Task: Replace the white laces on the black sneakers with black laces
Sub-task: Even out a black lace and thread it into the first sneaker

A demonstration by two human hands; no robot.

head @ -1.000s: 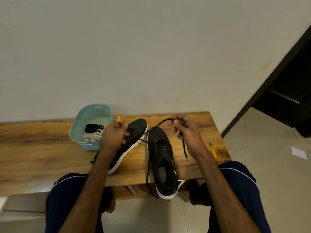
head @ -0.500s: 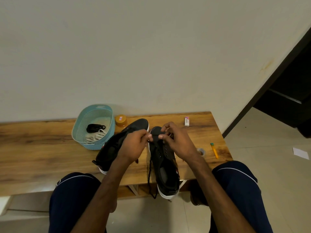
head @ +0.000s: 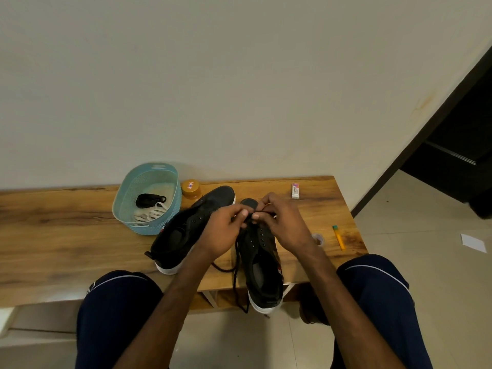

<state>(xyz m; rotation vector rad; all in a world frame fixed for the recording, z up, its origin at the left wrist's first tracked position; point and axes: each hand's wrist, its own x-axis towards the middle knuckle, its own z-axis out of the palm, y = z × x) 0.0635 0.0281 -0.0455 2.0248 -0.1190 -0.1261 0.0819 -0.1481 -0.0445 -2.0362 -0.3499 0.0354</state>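
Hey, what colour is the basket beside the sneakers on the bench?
The basket is light teal; the head view, the only one, shows it clearly.

We look down on a long wooden bench (head: 66,235) with strong grain, set against a plain off-white wall (head: 239,89). Near its back edge stands a teal oval basket (head: 159,166) with a woven-pattern wall. Just beside the basket on its right we see a small amber jar (head: 191,189) with a label on its lid. Further right, close to the back edge, lies a small white and pink eraser (head: 295,190). Towards the bench's right end we find a clear tape roll (head: 318,238) and, near it, a yellow pen (head: 338,237) with a green cap. Beyond, pale floor tiles (head: 426,222) carry a white paper scrap (head: 474,243), beside a dark doorway (head: 458,145).
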